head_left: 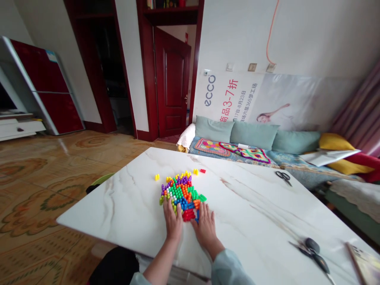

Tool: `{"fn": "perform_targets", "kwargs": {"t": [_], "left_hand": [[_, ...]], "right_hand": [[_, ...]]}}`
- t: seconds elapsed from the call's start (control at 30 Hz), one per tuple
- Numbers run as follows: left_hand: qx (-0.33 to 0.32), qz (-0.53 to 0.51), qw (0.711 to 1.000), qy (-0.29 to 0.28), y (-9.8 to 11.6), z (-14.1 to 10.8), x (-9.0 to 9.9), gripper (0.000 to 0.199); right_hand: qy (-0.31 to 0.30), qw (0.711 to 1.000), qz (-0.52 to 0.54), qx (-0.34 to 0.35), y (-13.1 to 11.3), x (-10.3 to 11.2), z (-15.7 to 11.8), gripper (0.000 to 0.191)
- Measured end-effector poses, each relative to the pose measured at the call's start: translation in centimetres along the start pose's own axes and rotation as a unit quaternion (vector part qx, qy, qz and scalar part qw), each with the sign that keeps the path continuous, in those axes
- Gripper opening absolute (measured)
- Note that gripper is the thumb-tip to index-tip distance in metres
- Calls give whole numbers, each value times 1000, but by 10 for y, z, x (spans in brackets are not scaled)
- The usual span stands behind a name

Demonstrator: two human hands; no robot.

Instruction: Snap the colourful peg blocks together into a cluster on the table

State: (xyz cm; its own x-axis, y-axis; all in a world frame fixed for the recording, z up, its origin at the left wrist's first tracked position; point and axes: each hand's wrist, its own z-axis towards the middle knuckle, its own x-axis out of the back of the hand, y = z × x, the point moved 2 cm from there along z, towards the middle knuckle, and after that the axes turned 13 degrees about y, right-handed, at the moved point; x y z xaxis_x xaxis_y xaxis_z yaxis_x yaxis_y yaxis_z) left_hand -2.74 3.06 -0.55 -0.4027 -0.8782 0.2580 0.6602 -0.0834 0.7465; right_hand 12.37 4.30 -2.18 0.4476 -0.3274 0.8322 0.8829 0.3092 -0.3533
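Small knobbly plastic building pieces lie packed together in a colourful cluster [177, 192] on the white marble-patterned table [124, 209]. Green, purple, orange, blue and white ones are visible. My left hand [172, 219] rests at the cluster's near left side, fingers stretched forward against the lime and white pieces. At the near right side, my right hand [205, 226] lies with its fingers extended, touching or beside the orange and blue pieces. Between both hands sit red pieces [188, 215]. A yellow piece [157, 177] stands apart at the left; a single red piece [202, 171] lies beyond the cluster.
Black scissors [284, 177] lie near the table's far right edge. Closer on the right are a pointed black-handled tool [311, 251] and a flat, phone-like object [363, 262]. A sofa with green cushions [253, 134] stands behind the table.
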Motion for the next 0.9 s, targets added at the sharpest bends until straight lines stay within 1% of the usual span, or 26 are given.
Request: {"fn": "perform_targets", "kwargs": {"t": [0.03, 0.07, 0.13, 0.17, 0.2, 0.23, 0.27, 0.3, 0.33, 0.37, 0.4, 0.43, 0.47, 0.5, 0.57, 0.63, 0.73, 0.8, 0.87, 0.9], "left_hand": [[10, -3, 1000, 0, -1, 1, 3, 52], [13, -4, 1000, 1, -1, 3, 5, 51], [-6, 0, 1000, 5, 3, 4, 11, 50], [-27, 11, 1000, 5, 6, 4, 13, 51], [-56, 27, 998, -1, 11, 3, 15, 52], [-94, 46, 994, -19, 17, 0, 16, 53], [-143, 63, 986, -54, 24, -4, 16, 53], [-197, 75, 972, -106, 31, -8, 14, 54], [-254, 78, 949, -171, 37, -13, 12, 54], [-306, 72, 919, -240, 44, -19, 8, 55], [-347, 62, 886, -301, 49, -23, 3, 56], [-372, 53, 859, -348, 54, -25, -2, 56], [-385, 50, 841, -377, 58, -26, -9, 56], [-388, 53, 834, -390, 61, -24, -17, 55], [-378, 74, 833, -397, 65, -16, -34, 53], [-353, 111, 839, -400, 64, -5, -49, 53], [-313, 183, 841, -401, 60, 8, -66, 56], [-317, 243, 822, -405, 61, 14, -74, 57], [-339, 286, 795, -414, 67, 21, -84, 51], [-350, 293, 787, -414, 71, 27, -90, 47]], "right_hand": [[-10, 1000, 19, 10, -11, -1, 6, 66], [-23, 998, 45, 34, -19, 1, 12, 65], [-40, 991, 91, 94, -24, 9, 19, 62], [-38, 988, 101, 113, -19, 15, 19, 60], [-26, 989, 96, 109, -10, 21, 19, 57], [-10, 993, 77, 83, 3, 26, 18, 54], [4, 998, 47, 44, 19, 31, 17, 53], [13, 1000, 11, 1, 37, 34, 14, 54], [15, 999, -27, -37, 55, 38, 11, 56], [14, 996, -59, -61, 73, 41, 7, 59], [13, 994, -83, -75, 89, 44, 4, 61], [12, 993, -97, -68, 102, 46, 1, 62], [11, 993, -104, -52, 112, 48, -2, 62], [10, 993, -109, -37, 120, 49, -5, 61], [18, 992, -121, -14, 127, 51, -8, 60], [34, 990, -135, -5, 128, 50, -10, 60], [51, 987, -150, 9, 126, 47, -11, 61], [57, 986, -157, 15, 127, 45, -12, 61], [65, 984, -163, 16, 128, 43, -12, 60], [71, 984, -164, 17, 129, 42, -12, 60]]}}
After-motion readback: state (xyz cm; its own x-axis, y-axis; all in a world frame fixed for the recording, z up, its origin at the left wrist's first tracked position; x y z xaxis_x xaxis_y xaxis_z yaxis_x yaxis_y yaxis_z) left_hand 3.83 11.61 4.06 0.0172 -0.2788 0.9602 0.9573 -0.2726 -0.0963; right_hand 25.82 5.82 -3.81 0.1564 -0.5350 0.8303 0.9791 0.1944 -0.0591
